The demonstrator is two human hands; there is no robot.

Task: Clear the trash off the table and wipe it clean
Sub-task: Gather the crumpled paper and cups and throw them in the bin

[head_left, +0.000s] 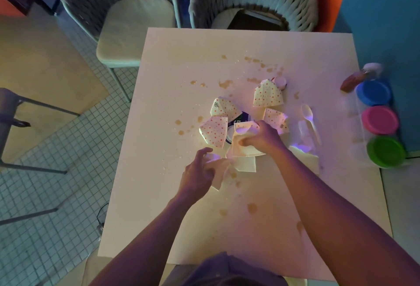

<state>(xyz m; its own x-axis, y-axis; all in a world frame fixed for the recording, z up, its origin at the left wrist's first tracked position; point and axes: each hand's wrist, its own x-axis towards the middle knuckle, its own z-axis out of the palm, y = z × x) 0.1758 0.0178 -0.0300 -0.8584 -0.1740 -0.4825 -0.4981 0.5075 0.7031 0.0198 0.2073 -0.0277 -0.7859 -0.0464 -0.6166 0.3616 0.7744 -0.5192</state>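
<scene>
A white square table [172, 206] carries brown spill stains [251, 207] and a heap of trash at its middle. The heap is several polka-dot paper wrappers [214, 132], a white paper plate [246, 149] and stained napkins. My right hand [261, 137] grips a crumpled stained napkin [244, 131] on top of the plate. My left hand [197, 175] holds a white napkin [219, 172] at the heap's near edge. A clear plastic spoon [309, 120] lies to the right of the heap.
Three tubs with blue [372, 92], pink [379, 120] and green [386, 151] lids stand along the table's right edge, with a brown bottle [356, 79] behind them. Two woven chairs [127, 13] stand at the far side. Metal stool legs [34, 104] stand at left on tiled floor.
</scene>
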